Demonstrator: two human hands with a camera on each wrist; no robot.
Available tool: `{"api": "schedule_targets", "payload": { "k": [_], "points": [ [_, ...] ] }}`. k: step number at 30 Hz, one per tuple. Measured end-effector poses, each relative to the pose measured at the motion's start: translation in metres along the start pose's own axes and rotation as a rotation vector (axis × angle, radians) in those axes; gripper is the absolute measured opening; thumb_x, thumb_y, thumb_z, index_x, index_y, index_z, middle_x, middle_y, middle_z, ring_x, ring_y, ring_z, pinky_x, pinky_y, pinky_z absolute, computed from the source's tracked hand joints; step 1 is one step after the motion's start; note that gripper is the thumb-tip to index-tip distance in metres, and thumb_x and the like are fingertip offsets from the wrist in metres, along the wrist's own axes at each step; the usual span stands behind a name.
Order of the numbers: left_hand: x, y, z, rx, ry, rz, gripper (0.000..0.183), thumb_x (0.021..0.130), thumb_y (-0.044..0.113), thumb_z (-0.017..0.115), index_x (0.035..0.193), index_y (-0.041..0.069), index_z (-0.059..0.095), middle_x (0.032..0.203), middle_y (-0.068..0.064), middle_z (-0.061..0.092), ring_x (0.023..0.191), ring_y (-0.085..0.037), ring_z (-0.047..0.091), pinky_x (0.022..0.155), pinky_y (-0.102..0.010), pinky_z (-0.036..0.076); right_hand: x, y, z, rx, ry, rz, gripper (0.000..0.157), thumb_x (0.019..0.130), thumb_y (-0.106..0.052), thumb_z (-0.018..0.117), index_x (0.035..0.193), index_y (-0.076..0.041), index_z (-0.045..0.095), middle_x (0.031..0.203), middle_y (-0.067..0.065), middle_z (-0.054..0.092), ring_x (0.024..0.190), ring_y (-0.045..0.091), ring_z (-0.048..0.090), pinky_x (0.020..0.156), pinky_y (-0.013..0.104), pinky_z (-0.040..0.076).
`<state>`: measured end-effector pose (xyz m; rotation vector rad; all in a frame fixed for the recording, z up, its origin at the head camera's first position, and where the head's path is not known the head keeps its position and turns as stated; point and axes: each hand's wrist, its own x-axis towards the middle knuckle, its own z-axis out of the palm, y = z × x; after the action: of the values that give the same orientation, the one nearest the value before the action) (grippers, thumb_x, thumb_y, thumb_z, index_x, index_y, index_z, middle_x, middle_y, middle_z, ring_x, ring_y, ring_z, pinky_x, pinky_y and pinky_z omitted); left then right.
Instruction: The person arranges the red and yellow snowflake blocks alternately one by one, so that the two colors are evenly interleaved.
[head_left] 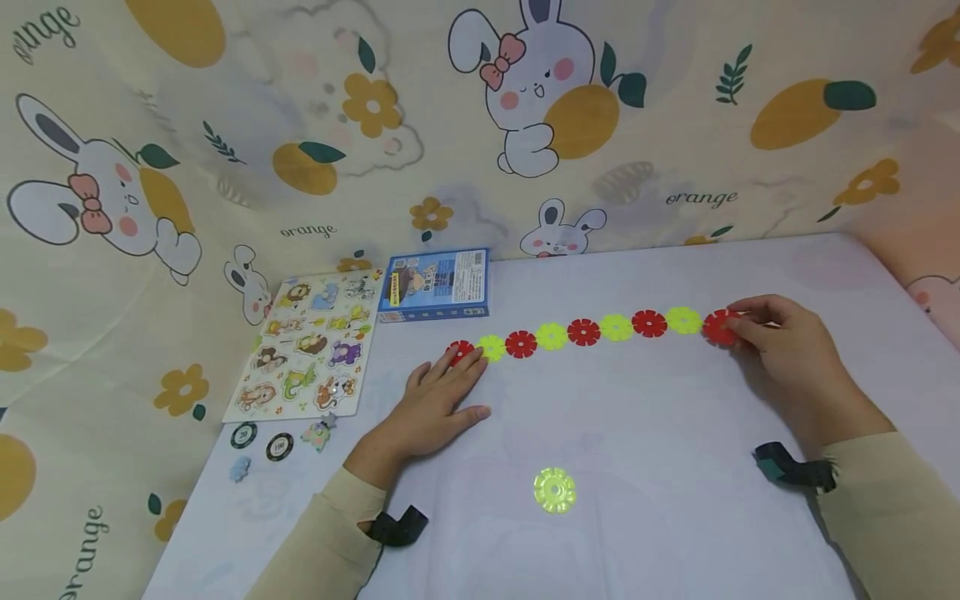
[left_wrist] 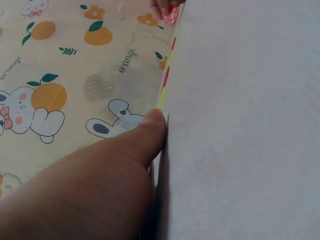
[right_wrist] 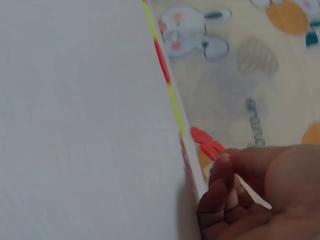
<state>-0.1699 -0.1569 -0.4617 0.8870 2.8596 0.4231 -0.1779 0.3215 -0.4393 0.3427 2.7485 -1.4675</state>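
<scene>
A row of red and yellow-green notched plastic discs (head_left: 583, 332) runs across the table in alternating colours. At its right end my right hand (head_left: 783, 342) pinches a red disc (head_left: 718, 327) between thumb and fingers. In the right wrist view this red disc (right_wrist: 207, 142) is tilted up off the table beside the last yellow-green one (right_wrist: 176, 110). My left hand (head_left: 435, 408) lies flat with fingers spread, its fingertips resting on the red disc (head_left: 459, 350) at the left end. One loose yellow-green disc (head_left: 555, 490) lies nearer to me.
An animal puzzle board (head_left: 307, 343) and a blue box (head_left: 435, 285) are at the back left. Two round black-and-white tokens (head_left: 280, 447) and small figure pieces (head_left: 318, 433) lie in front of the board. A printed cloth (head_left: 465, 125) rises behind the table.
</scene>
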Motion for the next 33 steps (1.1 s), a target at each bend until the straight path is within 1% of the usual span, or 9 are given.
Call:
{"api": "schedule_targets", "payload": {
  "k": [6,10,14,17,21,25,27,30,33],
  "points": [
    [0.0,0.0,0.001,-0.003,0.017,0.002,0.074,0.092,0.065,0.04,0.154,0.029,0.02,0.158,0.013,0.01,0.144,-0.021,-0.002,0.109,-0.057,0.004,0.006,0.009,-0.008,-0.07,0.019,0.034,0.063,0.094,-0.051,0.051,0.144,-0.014,0.042,0.131,0.018,0.044,0.108,0.034,0.047,0.067,0.019,0.05],
    [0.0,0.0,0.001,-0.005,0.009,0.002,0.075,0.092,0.065,0.04,0.154,0.029,0.019,0.158,0.013,0.01,0.144,-0.022,-0.002,0.108,-0.058,0.004,0.003,0.0,-0.007,-0.24,-0.083,-0.05,0.069,0.094,-0.049,0.054,0.144,-0.004,0.04,0.135,0.027,0.037,0.115,0.046,0.039,0.079,0.047,0.052],
    [0.0,0.001,0.0,-0.005,0.002,0.002,0.075,0.092,0.065,0.04,0.154,0.029,0.019,0.158,0.012,0.01,0.144,-0.022,-0.003,0.108,-0.058,0.003,0.001,-0.009,-0.004,-0.49,-0.211,-0.165,0.08,0.091,-0.049,0.059,0.144,0.006,0.034,0.144,0.033,0.024,0.125,0.056,0.018,0.088,0.069,0.035],
    [0.0,0.001,0.0,-0.009,0.013,0.006,0.074,0.092,0.064,0.041,0.154,0.028,0.021,0.158,0.012,0.011,0.144,-0.022,-0.002,0.108,-0.058,0.004,-0.001,-0.013,-0.003,-0.605,-0.245,-0.2,0.085,0.089,-0.05,0.062,0.143,0.008,0.032,0.146,0.033,0.02,0.124,0.057,0.014,0.087,0.071,0.031],
    [-0.001,0.001,0.001,-0.007,0.018,0.003,0.074,0.092,0.064,0.041,0.154,0.028,0.021,0.158,0.012,0.011,0.144,-0.022,-0.002,0.109,-0.058,0.004,-0.003,-0.015,-0.004,-0.659,-0.26,-0.21,0.09,0.086,-0.053,0.063,0.144,0.008,0.031,0.145,0.034,0.019,0.122,0.058,0.014,0.082,0.071,0.036],
    [-0.001,0.0,0.001,-0.005,0.011,0.0,0.074,0.092,0.064,0.04,0.154,0.029,0.02,0.158,0.012,0.01,0.144,-0.022,-0.002,0.108,-0.058,0.004,-0.004,-0.019,-0.003,-0.615,-0.233,-0.223,0.09,0.085,-0.054,0.064,0.148,0.001,0.029,0.145,0.035,0.017,0.124,0.059,0.014,0.077,0.072,0.04],
    [-0.001,0.001,0.0,-0.005,0.009,0.0,0.074,0.092,0.064,0.04,0.154,0.028,0.019,0.158,0.012,0.01,0.144,-0.022,-0.002,0.108,-0.058,0.004,-0.006,-0.023,-0.003,-0.536,-0.202,-0.239,0.086,0.087,-0.053,0.062,0.15,-0.007,0.028,0.145,0.032,0.02,0.126,0.057,0.017,0.078,0.071,0.04],
    [-0.001,0.001,-0.001,-0.004,0.007,0.001,0.074,0.092,0.064,0.04,0.154,0.028,0.019,0.158,0.011,0.011,0.144,-0.022,-0.002,0.109,-0.058,0.003,-0.014,-0.035,0.002,-0.337,-0.188,-0.298,0.073,0.091,-0.047,0.06,0.151,-0.019,0.03,0.145,0.021,0.032,0.125,0.045,0.032,0.082,0.065,0.043],
    [0.0,0.001,-0.001,0.001,0.01,-0.001,0.074,0.092,0.064,0.04,0.154,0.028,0.02,0.158,0.011,0.011,0.144,-0.022,-0.002,0.109,-0.057,0.004,-0.027,-0.052,0.011,-0.094,-0.264,-0.38,0.058,0.096,-0.033,0.057,0.149,-0.029,0.034,0.142,0.005,0.04,0.119,0.032,0.044,0.085,0.05,0.047]
  ]
}}
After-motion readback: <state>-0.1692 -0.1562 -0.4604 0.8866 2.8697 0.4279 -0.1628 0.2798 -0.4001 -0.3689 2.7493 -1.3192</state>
